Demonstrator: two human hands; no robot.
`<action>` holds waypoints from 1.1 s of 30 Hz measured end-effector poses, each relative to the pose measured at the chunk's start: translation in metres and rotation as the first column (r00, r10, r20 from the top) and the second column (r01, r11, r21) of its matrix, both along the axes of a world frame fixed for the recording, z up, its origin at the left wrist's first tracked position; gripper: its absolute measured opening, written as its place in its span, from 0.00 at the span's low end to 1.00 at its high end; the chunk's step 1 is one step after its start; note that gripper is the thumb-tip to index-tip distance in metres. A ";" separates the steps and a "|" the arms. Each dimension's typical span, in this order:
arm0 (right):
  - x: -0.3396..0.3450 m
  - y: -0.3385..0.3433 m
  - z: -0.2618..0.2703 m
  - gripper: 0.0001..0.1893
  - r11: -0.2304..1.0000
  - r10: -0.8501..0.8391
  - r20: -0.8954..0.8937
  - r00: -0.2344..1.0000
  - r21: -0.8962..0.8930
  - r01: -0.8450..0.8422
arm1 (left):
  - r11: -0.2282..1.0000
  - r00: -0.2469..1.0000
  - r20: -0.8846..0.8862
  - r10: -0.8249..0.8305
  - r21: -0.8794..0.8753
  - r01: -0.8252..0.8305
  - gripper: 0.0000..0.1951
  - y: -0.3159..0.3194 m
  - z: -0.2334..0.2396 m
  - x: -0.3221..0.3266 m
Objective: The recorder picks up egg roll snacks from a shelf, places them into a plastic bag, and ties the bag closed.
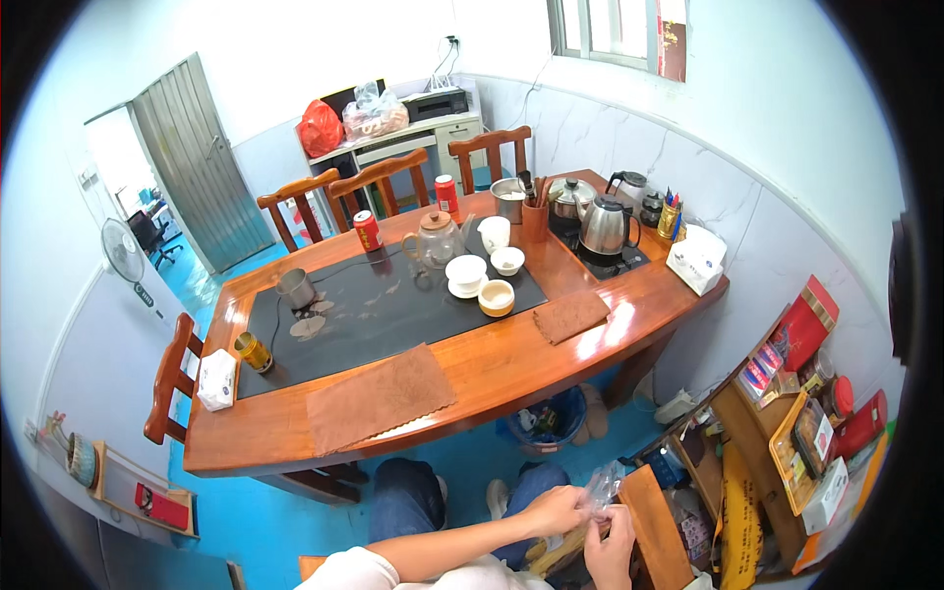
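Observation:
At the bottom, right of centre, my left hand [564, 510] and my right hand [611, 544] are close together, their fingers closed on the gathered top of a clear plastic bag [605, 483]. Yellowish-brown contents, too hidden to name, show in the bag's lower part [562, 549] between my forearms. Just right of my hands is a wooden board edge [653, 523]. Beyond my knees stands a wooden tea table [479, 369] with a black stone tray [354, 317]. On it are a glass teapot [440, 247], a white gaiwan [466, 273] and small cups.
A blue-lined waste bin [549, 420] stands under the table's near edge. Wooden shelves [759, 435] with packages and jars are at my right. Brown cloths [383, 398] lie on the table. A steel kettle [606, 227] stands at its far right, near a tissue pack [697, 258].

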State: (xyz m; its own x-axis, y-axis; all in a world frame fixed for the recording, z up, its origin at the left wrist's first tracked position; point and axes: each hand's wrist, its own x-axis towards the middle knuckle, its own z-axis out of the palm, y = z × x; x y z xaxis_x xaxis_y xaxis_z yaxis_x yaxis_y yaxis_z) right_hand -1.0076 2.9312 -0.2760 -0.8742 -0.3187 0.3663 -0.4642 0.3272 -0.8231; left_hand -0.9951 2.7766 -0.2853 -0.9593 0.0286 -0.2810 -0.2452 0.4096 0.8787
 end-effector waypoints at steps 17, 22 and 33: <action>-0.008 0.010 0.034 0.06 0.884 0.326 -0.148 0.934 0.397 -0.246 | 0.998 0.998 -0.002 0.062 -0.024 -0.062 0.16 0.003 0.005 0.003; -0.006 0.009 0.034 0.05 0.897 0.292 -0.137 0.947 0.382 -0.221 | 0.997 0.997 0.010 0.074 -0.031 -0.073 0.15 0.006 0.012 0.003; -0.011 0.015 0.015 0.06 0.951 0.178 0.031 0.984 0.252 -0.180 | 0.998 0.999 0.006 0.052 -0.035 -0.052 0.16 0.016 -0.002 0.005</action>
State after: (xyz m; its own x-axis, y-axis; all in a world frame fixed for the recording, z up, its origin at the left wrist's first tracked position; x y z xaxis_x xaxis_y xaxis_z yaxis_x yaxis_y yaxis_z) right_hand -1.0186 2.9458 -0.2611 -0.7969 -0.5514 0.2468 -0.5280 0.4373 -0.7281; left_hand -0.9904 2.7922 -0.2874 -0.9572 -0.0316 -0.2876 -0.2732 0.4266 0.8622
